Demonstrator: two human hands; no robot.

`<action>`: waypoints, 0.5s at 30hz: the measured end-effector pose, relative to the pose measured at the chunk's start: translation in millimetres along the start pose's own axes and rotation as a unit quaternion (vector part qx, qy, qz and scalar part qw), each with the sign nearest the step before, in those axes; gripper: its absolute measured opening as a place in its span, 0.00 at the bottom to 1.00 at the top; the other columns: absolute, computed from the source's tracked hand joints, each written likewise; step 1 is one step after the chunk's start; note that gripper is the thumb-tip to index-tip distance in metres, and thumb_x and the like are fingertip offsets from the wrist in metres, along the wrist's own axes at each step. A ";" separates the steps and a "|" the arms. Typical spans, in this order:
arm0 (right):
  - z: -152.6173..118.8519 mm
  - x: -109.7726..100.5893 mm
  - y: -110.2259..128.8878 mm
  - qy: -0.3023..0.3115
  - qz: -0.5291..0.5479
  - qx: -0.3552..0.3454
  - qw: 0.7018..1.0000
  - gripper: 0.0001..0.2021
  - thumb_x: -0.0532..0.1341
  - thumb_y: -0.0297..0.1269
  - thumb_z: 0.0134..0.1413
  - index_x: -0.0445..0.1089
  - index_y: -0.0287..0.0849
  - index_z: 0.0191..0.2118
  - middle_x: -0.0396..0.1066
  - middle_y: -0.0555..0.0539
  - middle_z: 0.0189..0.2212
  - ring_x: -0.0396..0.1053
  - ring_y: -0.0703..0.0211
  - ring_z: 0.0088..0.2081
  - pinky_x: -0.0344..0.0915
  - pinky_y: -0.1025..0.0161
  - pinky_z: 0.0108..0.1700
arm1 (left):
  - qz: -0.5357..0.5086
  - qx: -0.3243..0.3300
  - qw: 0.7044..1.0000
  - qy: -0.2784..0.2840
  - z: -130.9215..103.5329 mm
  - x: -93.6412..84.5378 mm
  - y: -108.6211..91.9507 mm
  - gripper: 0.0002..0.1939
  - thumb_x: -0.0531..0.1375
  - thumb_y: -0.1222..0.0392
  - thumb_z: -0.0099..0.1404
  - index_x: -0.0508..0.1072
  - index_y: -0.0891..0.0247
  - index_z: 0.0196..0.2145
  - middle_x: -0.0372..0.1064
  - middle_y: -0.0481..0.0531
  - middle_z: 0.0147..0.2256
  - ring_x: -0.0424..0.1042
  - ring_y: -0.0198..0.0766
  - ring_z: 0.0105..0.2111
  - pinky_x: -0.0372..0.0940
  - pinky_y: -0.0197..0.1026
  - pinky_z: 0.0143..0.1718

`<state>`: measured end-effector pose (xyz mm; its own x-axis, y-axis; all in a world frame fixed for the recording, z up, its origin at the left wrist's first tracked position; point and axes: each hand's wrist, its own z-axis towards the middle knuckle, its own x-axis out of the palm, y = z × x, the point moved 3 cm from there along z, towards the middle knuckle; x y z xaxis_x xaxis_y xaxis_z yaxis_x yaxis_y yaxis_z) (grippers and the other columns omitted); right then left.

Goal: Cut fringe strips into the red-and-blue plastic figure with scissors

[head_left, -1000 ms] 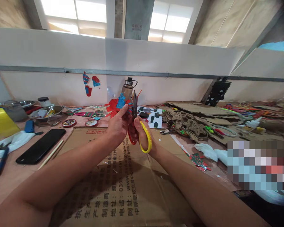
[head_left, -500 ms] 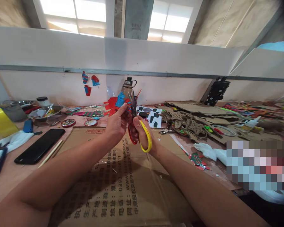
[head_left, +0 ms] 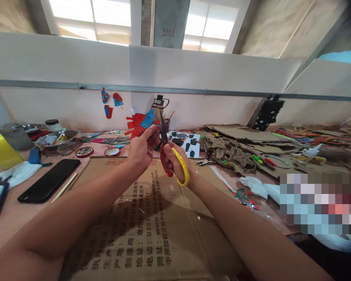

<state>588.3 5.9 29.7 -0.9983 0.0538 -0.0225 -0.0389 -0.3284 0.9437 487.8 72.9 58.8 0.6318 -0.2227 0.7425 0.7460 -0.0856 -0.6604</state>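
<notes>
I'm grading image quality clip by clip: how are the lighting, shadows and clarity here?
Head view: the windows are blown out to white; a shadow darkens part of the cardboard; a pixelated block hides the lower right; outer edges look stretched and soft; the scissors stay readable.

Harsh glare from high windows (head_left: 111, 15), soft shadows on cardboard (head_left: 181, 230), wide-angle distortion toward the edges.
</notes>
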 end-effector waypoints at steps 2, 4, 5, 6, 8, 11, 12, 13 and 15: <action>0.8 -1.5 0.6 0.004 -0.015 0.000 1.000 0.31 0.60 0.73 0.49 0.57 0.47 0.35 0.54 0.60 0.18 0.51 0.69 0.14 0.51 0.69 0.14 | 0.008 0.012 1.000 0.003 1.5 -0.5 -1.1 0.09 0.72 0.64 0.51 0.75 0.66 0.27 0.73 0.47 0.24 0.70 0.30 0.23 0.65 0.35 0.27; 1.4 -2.4 1.1 0.005 -0.025 -0.004 1.000 0.31 0.60 0.73 0.49 0.56 0.47 0.34 0.54 0.60 0.18 0.51 0.70 0.14 0.51 0.70 0.14 | 0.014 0.025 1.000 0.009 3.1 -0.9 -2.0 0.11 0.73 0.63 0.50 0.75 0.66 0.27 0.73 0.47 0.24 0.70 0.30 0.23 0.65 0.35 0.27; 1.7 -2.7 1.1 0.006 -0.027 -0.007 1.000 0.31 0.60 0.72 0.50 0.56 0.47 0.33 0.53 0.61 0.18 0.50 0.71 0.14 0.51 0.70 0.14 | 0.017 0.030 0.999 0.014 3.9 -1.0 -2.5 0.11 0.73 0.63 0.50 0.75 0.66 0.27 0.73 0.47 0.24 0.70 0.30 0.23 0.65 0.35 0.27; 1.9 -2.9 1.0 0.007 -0.028 -0.010 1.000 0.30 0.60 0.72 0.51 0.56 0.47 0.33 0.53 0.61 0.18 0.50 0.71 0.14 0.51 0.70 0.14 | 0.020 0.034 0.999 0.018 4.6 -1.0 -2.9 0.11 0.73 0.63 0.50 0.74 0.66 0.27 0.73 0.47 0.24 0.70 0.30 0.23 0.65 0.35 0.27; 2.2 -3.4 0.3 0.009 -0.031 -0.012 0.999 0.29 0.59 0.70 0.52 0.56 0.47 0.34 0.52 0.61 0.18 0.49 0.71 0.14 0.51 0.71 0.13 | 0.029 0.039 0.998 0.028 6.1 -1.1 -4.3 0.11 0.73 0.62 0.50 0.74 0.66 0.26 0.73 0.47 0.24 0.69 0.29 0.22 0.64 0.34 0.26; 2.5 -4.1 0.2 0.017 -0.040 -0.013 0.999 0.29 0.59 0.70 0.53 0.57 0.47 0.35 0.52 0.61 0.18 0.49 0.70 0.14 0.52 0.70 0.13 | 0.044 0.036 0.998 0.040 8.0 -0.8 -7.7 0.10 0.72 0.63 0.51 0.74 0.66 0.26 0.72 0.47 0.23 0.69 0.30 0.22 0.64 0.34 0.26; 2.5 -4.3 0.6 0.020 -0.040 -0.014 0.999 0.29 0.59 0.70 0.53 0.57 0.47 0.35 0.52 0.61 0.18 0.49 0.70 0.14 0.52 0.70 0.13 | 0.049 0.033 0.997 0.046 8.5 -0.5 -9.1 0.10 0.72 0.64 0.51 0.74 0.66 0.26 0.72 0.48 0.23 0.69 0.30 0.22 0.64 0.34 0.26; 2.5 -4.5 1.1 0.022 -0.038 -0.014 0.999 0.29 0.59 0.70 0.53 0.57 0.47 0.35 0.52 0.61 0.19 0.49 0.71 0.14 0.52 0.70 0.13 | 0.053 0.030 0.997 0.053 9.1 -0.1 -10.4 0.10 0.72 0.64 0.51 0.74 0.67 0.26 0.73 0.48 0.24 0.69 0.30 0.22 0.64 0.34 0.27; 2.4 -4.7 2.1 0.025 -0.034 -0.010 0.999 0.29 0.59 0.71 0.52 0.57 0.47 0.35 0.52 0.61 0.19 0.49 0.71 0.15 0.52 0.70 0.14 | 0.060 0.027 0.996 0.064 10.0 0.6 -12.8 0.10 0.72 0.64 0.51 0.75 0.67 0.26 0.73 0.48 0.24 0.69 0.29 0.22 0.64 0.34 0.27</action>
<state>593.0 7.2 32.6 -0.9943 0.0293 -0.1028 -0.1065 -0.3446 0.9327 480.7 83.6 68.8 0.6878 -0.3507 0.6356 0.6787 0.0001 -0.7344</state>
